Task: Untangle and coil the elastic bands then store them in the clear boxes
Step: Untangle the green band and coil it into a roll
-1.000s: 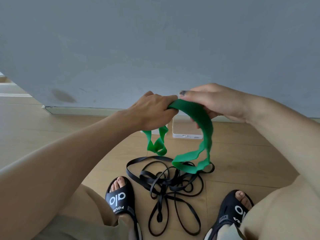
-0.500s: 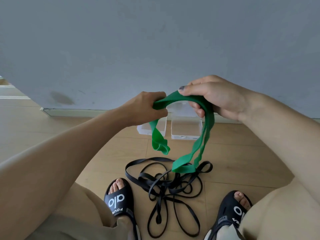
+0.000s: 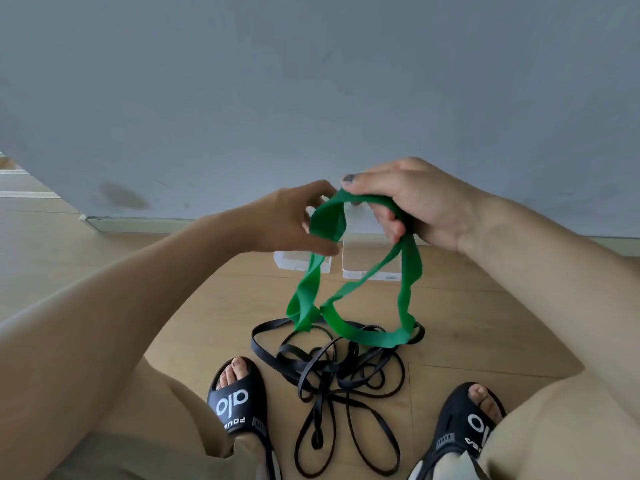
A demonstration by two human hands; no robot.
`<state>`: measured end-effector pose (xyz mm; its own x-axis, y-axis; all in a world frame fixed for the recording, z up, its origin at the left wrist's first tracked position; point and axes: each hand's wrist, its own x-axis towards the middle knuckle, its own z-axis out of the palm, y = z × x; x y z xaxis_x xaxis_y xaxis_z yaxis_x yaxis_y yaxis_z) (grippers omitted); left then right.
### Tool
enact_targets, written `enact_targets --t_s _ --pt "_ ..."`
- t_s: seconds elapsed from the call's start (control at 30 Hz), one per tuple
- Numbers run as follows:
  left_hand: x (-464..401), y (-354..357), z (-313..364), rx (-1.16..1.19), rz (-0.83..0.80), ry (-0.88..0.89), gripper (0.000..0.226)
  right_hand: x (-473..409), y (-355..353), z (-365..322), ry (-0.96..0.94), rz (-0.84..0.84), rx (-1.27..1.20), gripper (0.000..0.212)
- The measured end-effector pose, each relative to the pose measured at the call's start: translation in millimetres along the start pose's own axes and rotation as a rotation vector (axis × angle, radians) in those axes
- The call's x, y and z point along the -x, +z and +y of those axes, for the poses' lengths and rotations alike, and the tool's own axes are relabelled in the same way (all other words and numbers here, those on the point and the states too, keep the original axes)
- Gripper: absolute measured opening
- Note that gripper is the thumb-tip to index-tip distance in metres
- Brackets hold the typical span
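The wide, flat green elastic band (image 3: 349,303) hangs in the air between the two hands, above the floor and in front of the person's knees. Its top edge arches under the right hand (image 3: 412,206), whose thumb presses the band from above while the curled fingers (image 3: 393,226) wrap it from below, so the band runs through that fist and drops down from it in two strands. The left hand (image 3: 294,220) sits just beside the band's left fold, fingers loosely bent around it; a fingertip touches the green strip near its lower edge, but whether the hand actually pinches it cannot be told. From the hands the band falls in twisted loops, its lowest curve hanging over the far edge of the tangled pile of thin black elastic bands (image 3: 332,386), which lies on the light wooden plank floor (image 3: 485,323) between the person's feet. Behind the green loops, two small clear plastic boxes (image 3: 367,263) stand side by side on the floor near the white baseboard of a grey wall (image 3: 311,81). Each foot wears a black slide sandal with white lettering, the left sandal (image 3: 239,407) just beside the black tangle, the right sandal (image 3: 464,424) slightly farther from it.
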<state>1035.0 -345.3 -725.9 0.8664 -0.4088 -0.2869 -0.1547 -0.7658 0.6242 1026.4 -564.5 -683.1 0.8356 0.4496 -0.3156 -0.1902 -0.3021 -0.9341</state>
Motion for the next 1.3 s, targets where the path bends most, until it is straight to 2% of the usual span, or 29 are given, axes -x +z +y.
enact_targets --t_s 0.07,0.17,0.23,0.43,0.6,0.7,0.8,0.93,1.0,1.07,1.2,1.3 --pt "0 4 -18 0.075 -0.087 -0.088 0.086 -1 -3 -4 -0.010 0.023 -0.134 0.029" --pt "-3 15 -42 -0.007 -0.185 -0.194 0.095 0 -8 -8 -0.013 0.002 -0.261 0.027" --pt "-3 26 -48 -0.059 -0.221 -0.233 0.091 2 -10 -12 -0.019 -0.013 -0.309 0.027" --pt "-12 57 -50 -0.137 -0.253 -0.204 0.074 6 -13 -18 -0.053 -0.043 -0.419 0.028" --pt "-20 71 -55 -0.163 -0.281 -0.261 0.049 12 -22 -23 -0.091 -0.055 -0.516 0.028" --pt "-23 80 -56 -0.036 -0.247 -0.406 0.053 17 -23 -23 -0.105 -0.097 -0.528 0.027" --pt "-19 92 -54 0.223 -0.299 -0.490 0.061 20 -22 -25 -0.123 -0.150 -0.536 0.026" --pt "-11 108 -55 0.311 -0.326 -0.461 0.031 23 -21 -25 -0.140 -0.169 -0.535 0.025" --pt "-9 107 -57 0.355 -0.323 -0.466 0.026 23 -24 -24 -0.137 -0.144 -0.528 0.026" --pt "-7 97 -57 0.454 -0.279 -0.517 0.033 23 -31 -21 -0.119 -0.076 -0.513 0.027" --pt "-3 70 -56 0.669 -0.121 -0.574 0.036 20 -43 -8 -0.046 0.144 -0.186 0.032" --pt "-3 54 -48 0.914 -0.025 -0.608 0.027 18 -44 5 0.073 0.250 0.073 0.024"
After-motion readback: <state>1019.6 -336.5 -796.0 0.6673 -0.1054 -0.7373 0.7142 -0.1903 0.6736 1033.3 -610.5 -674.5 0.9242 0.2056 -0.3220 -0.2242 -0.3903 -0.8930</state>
